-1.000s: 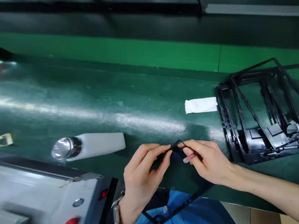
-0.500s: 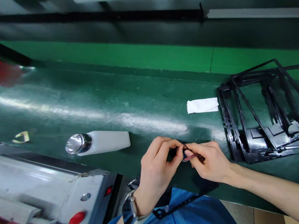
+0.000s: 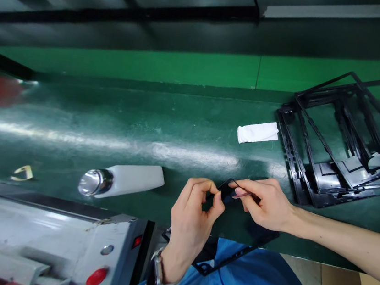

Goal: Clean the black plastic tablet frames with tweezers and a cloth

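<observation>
Between my hands and over the table's front edge lies a black plastic frame [image 3: 227, 261], its near corner against my blue clothing. My left hand [image 3: 191, 212] is closed in a pinch over its far part, thumb against forefinger. What sits between those fingertips is too small to make out. My right hand [image 3: 265, 202] grips slim dark tweezers [image 3: 246, 194] between thumb and forefinger. Their arms spread towards the left hand, just apart from its fingertips. Both hands partly hide the frame.
Several black frames [image 3: 311, 194] lie stacked askew at right, beside a folded white strip [image 3: 257, 133]. To the left are a white bottle with a silver cap [image 3: 137, 181] and a small yellowish piece [image 3: 22, 173]. A grey machine [image 3: 119, 235] with a red button stands front left.
My left hand has drawn away leftwards from the tweezers, opening a gap between them. The right hand has hardly moved. The view has shifted slightly.
</observation>
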